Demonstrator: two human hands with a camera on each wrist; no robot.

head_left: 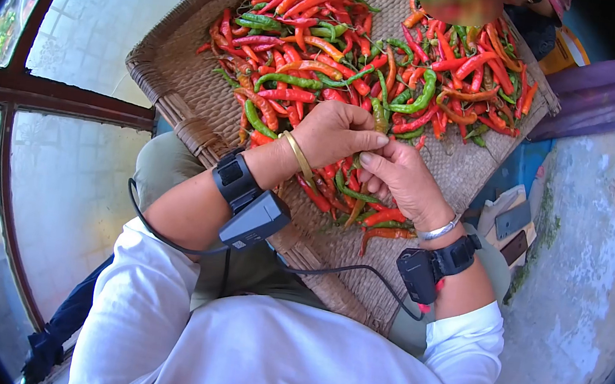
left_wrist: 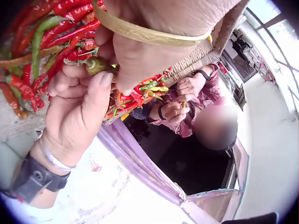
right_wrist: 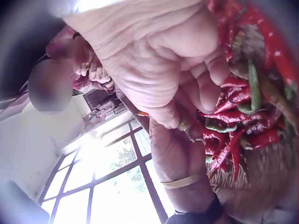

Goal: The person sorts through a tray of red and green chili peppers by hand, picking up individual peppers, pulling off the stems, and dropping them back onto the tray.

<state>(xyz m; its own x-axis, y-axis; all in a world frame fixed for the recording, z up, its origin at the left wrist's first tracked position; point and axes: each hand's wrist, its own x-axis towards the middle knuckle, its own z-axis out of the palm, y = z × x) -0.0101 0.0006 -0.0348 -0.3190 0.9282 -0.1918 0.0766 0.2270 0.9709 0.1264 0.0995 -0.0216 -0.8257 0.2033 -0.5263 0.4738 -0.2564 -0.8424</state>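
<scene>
In the head view my left hand [head_left: 334, 134], with a gold bangle at its wrist, meets my right hand [head_left: 405, 177], which wears a silver bangle, over a pile of red and green chili peppers [head_left: 293, 60]. Between them is a dull green chili pepper [left_wrist: 96, 65], pinched by the fingertips of both hands. The right thumb lies against its end in the left wrist view. Much of this pepper is hidden behind fingers; in the right wrist view only a small part of the pepper [right_wrist: 185, 126] shows by the right thumb tip.
The peppers lie on a large woven tray [head_left: 178, 61] with a raised rim, over my lap. Across it another person [left_wrist: 187, 88] holds a small pepper in both hands. Phones [head_left: 513, 219] lie at the right beside a worn wall. A window [head_left: 90, 19] stands at the left.
</scene>
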